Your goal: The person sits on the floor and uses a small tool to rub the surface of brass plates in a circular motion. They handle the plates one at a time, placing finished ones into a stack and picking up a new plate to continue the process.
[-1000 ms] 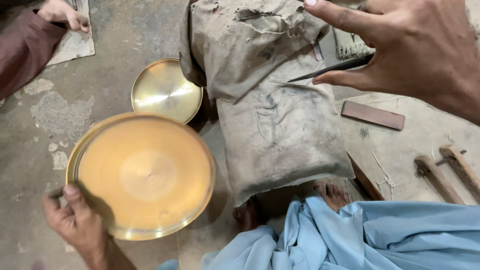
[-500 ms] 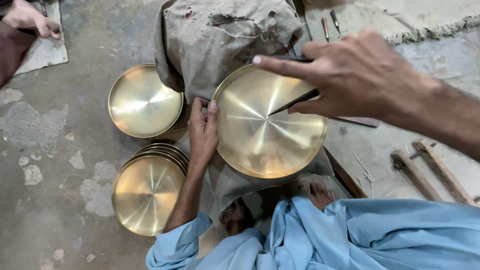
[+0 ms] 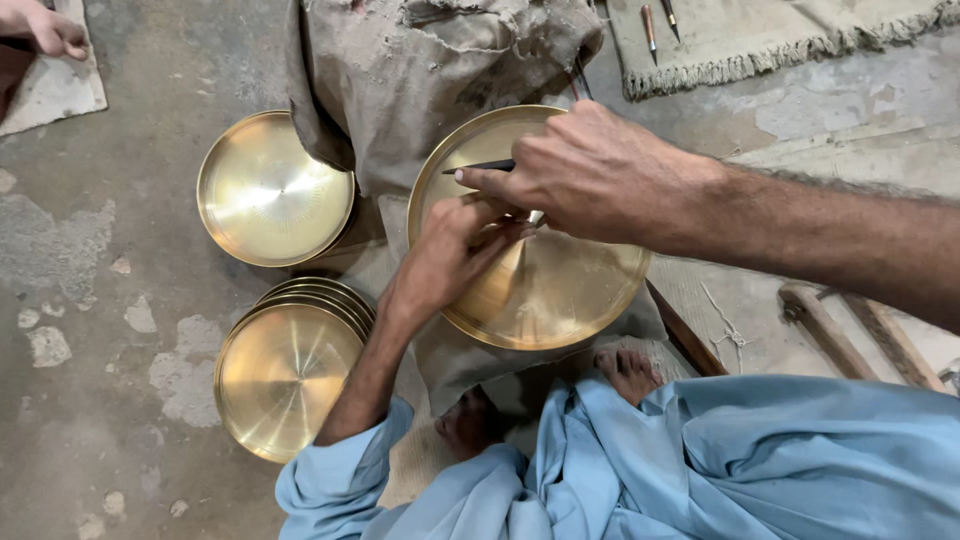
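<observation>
Right hand closed around tool

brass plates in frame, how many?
3 separate spots: one under both hands on the burlap, one upper left, and a stack lower left whose rims show more plates beneath; exact total unclear.

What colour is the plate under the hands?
Shiny golden brass plate, clearest in the head view.

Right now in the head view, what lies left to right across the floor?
Stack of brass plates → left hand → brass plate on the cloth → right hand holding a dark tool → wooden sticks.
</observation>
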